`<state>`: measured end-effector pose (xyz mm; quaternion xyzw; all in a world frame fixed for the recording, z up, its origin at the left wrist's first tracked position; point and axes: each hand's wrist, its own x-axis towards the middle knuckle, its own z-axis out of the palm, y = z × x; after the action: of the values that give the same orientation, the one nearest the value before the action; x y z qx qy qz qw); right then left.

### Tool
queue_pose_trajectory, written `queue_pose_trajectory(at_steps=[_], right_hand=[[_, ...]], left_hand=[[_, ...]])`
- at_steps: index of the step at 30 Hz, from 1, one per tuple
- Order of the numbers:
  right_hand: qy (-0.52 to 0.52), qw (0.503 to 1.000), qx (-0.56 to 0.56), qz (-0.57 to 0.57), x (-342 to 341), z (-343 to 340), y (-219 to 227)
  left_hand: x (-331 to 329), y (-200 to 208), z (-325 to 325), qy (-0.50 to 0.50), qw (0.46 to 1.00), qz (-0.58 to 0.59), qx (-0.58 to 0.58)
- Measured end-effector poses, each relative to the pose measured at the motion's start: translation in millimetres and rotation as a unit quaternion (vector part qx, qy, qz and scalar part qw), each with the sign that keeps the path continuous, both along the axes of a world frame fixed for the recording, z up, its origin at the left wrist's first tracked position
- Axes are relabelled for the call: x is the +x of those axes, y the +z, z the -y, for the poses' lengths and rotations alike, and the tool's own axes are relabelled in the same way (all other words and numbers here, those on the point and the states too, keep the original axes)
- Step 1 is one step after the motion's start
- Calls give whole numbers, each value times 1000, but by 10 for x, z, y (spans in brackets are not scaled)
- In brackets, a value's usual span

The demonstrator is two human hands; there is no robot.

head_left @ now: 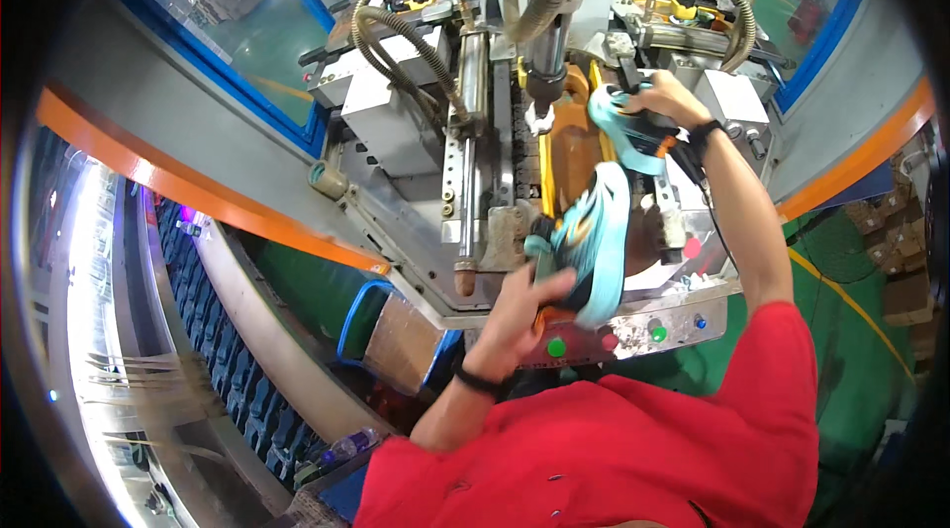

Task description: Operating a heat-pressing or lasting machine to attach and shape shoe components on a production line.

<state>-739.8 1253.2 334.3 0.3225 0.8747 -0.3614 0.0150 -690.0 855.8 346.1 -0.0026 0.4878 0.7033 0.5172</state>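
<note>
1. Well to the left of the left hand, a brown panel with a blue frame (398, 338) stands low, partly hidden by the machine's edge.
2. Nearer, just up and left of the same hand, a shiny metal rod (468, 201) ends in a brown tip.
3. The left hand (510, 320) is partly closed on the near end of a teal and black shoe (612, 246), thumb showing across it; the other fingertips are hard to make out, and hand and shoe are a little blurred.
4. Between the 2 hands and beyond the first shoe lies a brown mould (577, 152) with yellow edging, its nearer part covered.
5. A second shoe (633, 150), also teal and black, hangs below and left of the right hand; whether the 2 shoes touch, I cannot tell.
6. The right hand (673, 100) is curled on the second shoe's far end, with some fingers hidden.
7. Well right of that hand, cardboard boxes (905, 266) are cut off by the dark rim.
</note>
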Motion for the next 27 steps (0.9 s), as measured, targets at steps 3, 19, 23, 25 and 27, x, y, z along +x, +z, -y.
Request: queue_pose_trajectory(at_steps=[3, 19, 23, 25, 27], right_hand=[[-27, 998, 49, 43, -626, 490, -389], [148, 932, 80, -322, 511, 2384, -737], [263, 908, 11, -326, 1370, 3281, -1328], [303, 925, -1, -230, 1488, 3452, -1895], [319, 919, -18, -232, 1556, 3455, -2446]], left_hand=[[375, 179, 847, 50, 997, -42, -32], [2260, -456, 2406, 486, 809, -133, -304], [2178, -240, 2005, 515, 836, 36, -189], [2262, -223, 1879, 505, 841, 33, -189], [2350, -208, 1776, 496, 847, 30, -188]])
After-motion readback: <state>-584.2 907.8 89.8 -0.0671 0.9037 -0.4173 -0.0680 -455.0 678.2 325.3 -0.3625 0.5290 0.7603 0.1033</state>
